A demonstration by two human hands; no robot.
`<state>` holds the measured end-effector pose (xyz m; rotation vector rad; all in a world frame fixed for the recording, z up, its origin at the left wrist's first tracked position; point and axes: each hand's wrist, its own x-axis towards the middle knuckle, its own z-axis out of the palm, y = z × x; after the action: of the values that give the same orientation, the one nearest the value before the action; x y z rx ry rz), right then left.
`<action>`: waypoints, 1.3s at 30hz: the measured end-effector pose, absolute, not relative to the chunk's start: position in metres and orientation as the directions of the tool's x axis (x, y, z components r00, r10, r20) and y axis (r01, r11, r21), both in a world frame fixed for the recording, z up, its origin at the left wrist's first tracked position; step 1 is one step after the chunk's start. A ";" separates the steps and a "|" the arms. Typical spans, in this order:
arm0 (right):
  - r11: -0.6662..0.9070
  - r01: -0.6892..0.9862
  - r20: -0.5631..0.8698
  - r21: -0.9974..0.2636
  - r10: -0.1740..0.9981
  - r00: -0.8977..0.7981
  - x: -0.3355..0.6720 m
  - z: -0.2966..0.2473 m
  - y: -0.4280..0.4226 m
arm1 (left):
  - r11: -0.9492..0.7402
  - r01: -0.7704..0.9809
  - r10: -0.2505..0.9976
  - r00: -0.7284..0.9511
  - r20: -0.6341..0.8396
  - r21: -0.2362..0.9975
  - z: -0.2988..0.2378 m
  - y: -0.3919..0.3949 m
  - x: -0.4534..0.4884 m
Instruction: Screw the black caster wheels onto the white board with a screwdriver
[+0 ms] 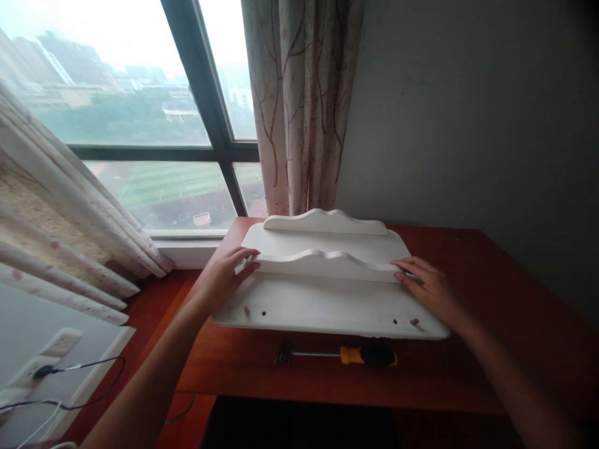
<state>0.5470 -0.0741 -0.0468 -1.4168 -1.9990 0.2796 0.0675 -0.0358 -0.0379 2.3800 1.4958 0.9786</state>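
A white board [322,305] with rounded corners lies flat on the wooden table. Across its middle is a white wavy-topped panel [322,265], standing on its long edge. My left hand [229,274] pinches the panel's left end between thumb and fingers. At its right end, my right hand [428,284] grips the panel the same way. A second wavy panel [325,221] stands upright along the board's far edge. Near the board's front edge, a wooden dowel [246,310] sticks up beside a dark hole on the left, and another dowel [414,322] does so on the right.
A screwdriver [350,355] with a yellow and black handle lies in front of the board, beside several screws [284,353]. The reddish table [468,262] stands against a grey wall. Curtains [304,106] and a window are behind; wall sockets [47,355] with cables are at lower left.
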 end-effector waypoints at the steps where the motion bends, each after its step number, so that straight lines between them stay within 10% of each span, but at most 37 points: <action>1: 0.378 0.751 0.383 -0.542 0.906 -0.180 0.548 -0.046 -0.074 | -0.479 0.742 0.856 0.276 0.437 0.469 -0.038 -0.036 0.067; 9: 0.154 0.677 0.183 -0.720 0.983 -0.029 0.555 -0.038 -0.084 | -0.367 0.660 0.923 0.168 0.347 0.656 -0.019 -0.057 0.072; 20: -0.022 0.657 -0.064 -0.754 0.997 -0.039 0.555 -0.021 -0.111 | -0.312 0.757 0.949 0.280 0.147 0.575 -0.001 -0.087 0.077; 39: 0.070 0.712 0.060 -0.699 0.997 -0.039 0.558 -0.018 -0.133 | -0.396 0.742 0.915 0.271 0.299 0.540 -0.003 -0.108 0.074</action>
<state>0.5580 -0.1328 -0.0184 -1.6958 -1.8074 0.6787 0.0740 -0.1080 -0.0032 2.2521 1.5211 0.8367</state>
